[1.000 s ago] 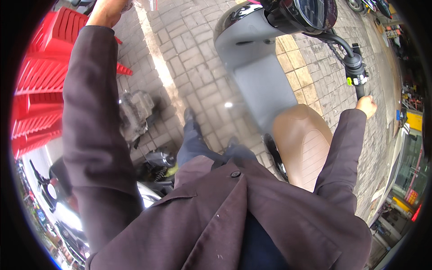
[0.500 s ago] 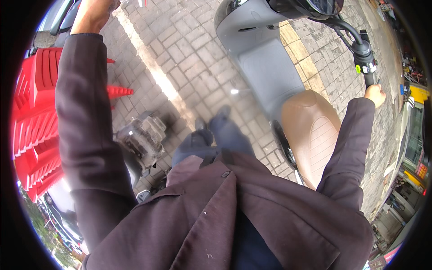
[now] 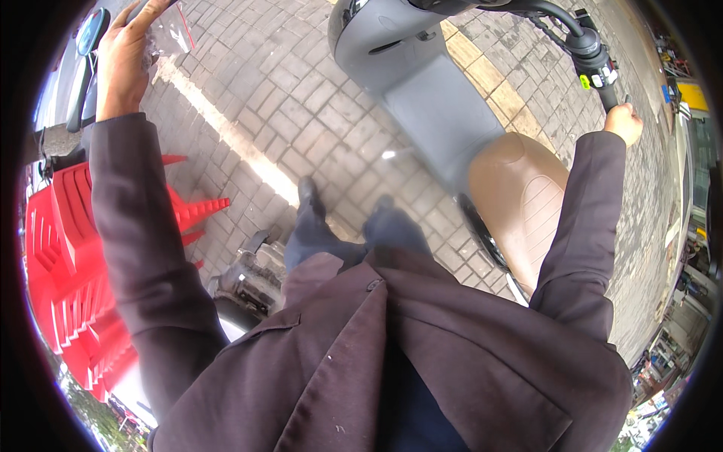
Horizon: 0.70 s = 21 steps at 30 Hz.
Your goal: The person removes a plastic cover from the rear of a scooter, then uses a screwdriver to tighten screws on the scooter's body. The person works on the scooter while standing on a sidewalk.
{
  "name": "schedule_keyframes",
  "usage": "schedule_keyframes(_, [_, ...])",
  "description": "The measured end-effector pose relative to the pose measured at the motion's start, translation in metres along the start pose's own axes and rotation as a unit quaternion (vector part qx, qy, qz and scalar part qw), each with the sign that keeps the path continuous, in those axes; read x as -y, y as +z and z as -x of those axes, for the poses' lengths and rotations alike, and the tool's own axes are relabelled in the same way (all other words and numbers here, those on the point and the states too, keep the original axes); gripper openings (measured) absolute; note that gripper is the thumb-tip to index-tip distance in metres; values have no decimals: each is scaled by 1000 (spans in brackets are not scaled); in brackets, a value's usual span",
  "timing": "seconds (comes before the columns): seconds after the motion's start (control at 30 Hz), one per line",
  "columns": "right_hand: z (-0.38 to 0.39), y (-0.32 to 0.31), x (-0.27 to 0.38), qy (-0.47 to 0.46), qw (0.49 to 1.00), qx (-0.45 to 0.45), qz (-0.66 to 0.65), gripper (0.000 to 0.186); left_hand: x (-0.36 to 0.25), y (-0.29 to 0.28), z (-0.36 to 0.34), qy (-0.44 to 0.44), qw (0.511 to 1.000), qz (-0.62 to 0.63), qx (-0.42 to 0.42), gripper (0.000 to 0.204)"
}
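Evidently a grey scooter [image 3: 459, 132] is standing just to the person's right, and the right hand [image 3: 623, 124] is gripping it, fingers curling around the black handlebar grip [image 3: 607, 99]. From where I am watching, the step in hand is looking like steadying the scooter by one bar, and any next move is probably calling for a firm, balanced hold there. Its footboard [image 3: 433, 94] is showing smooth, matte plastic; its rounded saddle [image 3: 516, 200] is wearing a tan, leather-like cover with stitched ribs. Well apart, the left hand [image 3: 124, 60] is reaching up beside a crinkled clear plastic bag [image 3: 167, 34]; its fingers are stretching, but I cannot tell whether they are grasping anything. Below it, glossy red plastic chairs or stools [image 3: 71, 215] are nesting in a slotted stack. Underfoot, rough grey paving bricks [image 3: 260, 98] are interlocking, a worn pale stripe [image 3: 245, 154] crossing them.
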State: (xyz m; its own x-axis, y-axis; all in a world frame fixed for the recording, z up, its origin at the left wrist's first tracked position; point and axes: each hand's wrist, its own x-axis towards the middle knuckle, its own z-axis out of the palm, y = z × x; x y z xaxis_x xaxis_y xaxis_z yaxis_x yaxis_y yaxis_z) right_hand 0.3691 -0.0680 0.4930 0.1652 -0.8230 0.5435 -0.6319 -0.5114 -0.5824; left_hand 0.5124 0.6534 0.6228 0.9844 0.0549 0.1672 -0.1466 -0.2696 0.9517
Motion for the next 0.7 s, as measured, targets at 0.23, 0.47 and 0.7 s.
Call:
schedule_keyframes(0.23, [19,6,27,15,998,-54,41,40,33,-12,-28,12,999,11,-45,57])
schedule_keyframes(0.47, [55,0,51,-11,996,-88,-3,42,70,-54,-53,125,985,-120,-21,34])
schedule_keyframes(0.7, [97,-15,77,-17,993,-93,-64,37,103,-76,-49,42,997,-8,-71,40])
